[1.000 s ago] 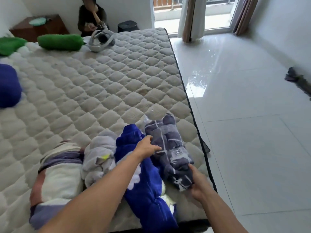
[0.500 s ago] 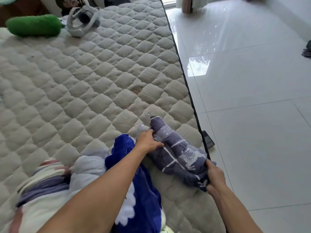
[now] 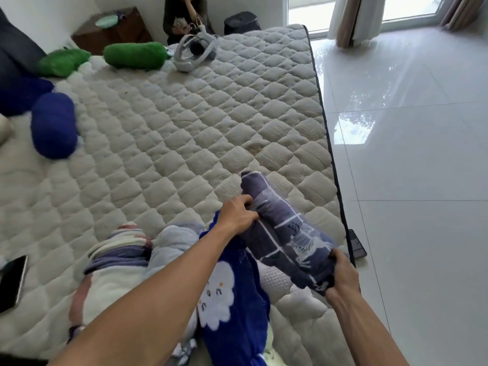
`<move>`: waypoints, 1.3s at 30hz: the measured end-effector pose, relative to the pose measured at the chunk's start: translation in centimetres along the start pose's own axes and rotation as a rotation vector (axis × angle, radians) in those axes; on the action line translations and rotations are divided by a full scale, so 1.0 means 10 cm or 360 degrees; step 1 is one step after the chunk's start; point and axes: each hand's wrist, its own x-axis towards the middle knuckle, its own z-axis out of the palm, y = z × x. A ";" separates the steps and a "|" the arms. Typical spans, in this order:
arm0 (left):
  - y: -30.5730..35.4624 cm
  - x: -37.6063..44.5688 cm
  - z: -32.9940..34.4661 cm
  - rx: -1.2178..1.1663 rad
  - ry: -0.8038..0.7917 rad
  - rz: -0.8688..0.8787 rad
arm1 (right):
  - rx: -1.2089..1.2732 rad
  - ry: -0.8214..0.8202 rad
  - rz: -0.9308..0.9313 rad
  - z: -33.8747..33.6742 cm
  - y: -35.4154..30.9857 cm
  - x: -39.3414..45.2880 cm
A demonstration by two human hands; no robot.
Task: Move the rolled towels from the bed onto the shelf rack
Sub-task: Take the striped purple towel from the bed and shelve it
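Lifted slightly since a moment earlier, the grey patterned rolled towel (image 3: 287,233) now angles up off the mattress (image 3: 184,133) near its right edge, gripped at both ends. Far left of that towel, a phone (image 3: 13,281) lies by the mattress's left margin, with a dark blue roll (image 3: 54,125) and two green rolls (image 3: 134,55) farther up the bed. Just left of the towel sit a striped roll (image 3: 116,257), a pale grey roll (image 3: 174,244) and a blue cloud-print towel (image 3: 232,299), bunched together. The left hand (image 3: 236,216) closes around the grey towel's upper part; the right hand (image 3: 343,278) clamps its lower end, which overhangs the black-piped mattress edge (image 3: 327,133). Right of the towel, a small dark object (image 3: 357,243) lies on the floor against the bed, and beyond it glossy white floor tiles (image 3: 422,180) stretch open.
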 end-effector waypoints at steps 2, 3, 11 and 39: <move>-0.09 -0.20 -0.24 -0.0025 0.0147 0.0015 | -0.0013 -0.0134 0.0020 0.15 0.01 -0.15; -0.14 -0.33 -0.36 -0.0042 0.0218 0.0006 | -0.0022 -0.0206 0.0011 0.23 0.03 -0.23; -0.99 -1.90 -1.15 -0.0126 0.0809 -0.0365 | -0.0374 -0.0850 0.0067 0.68 0.60 -1.26; -2.31 -10.12 1.17 -0.0721 0.2526 -0.2457 | -0.2571 -0.2868 0.0915 -2.12 4.69 -5.62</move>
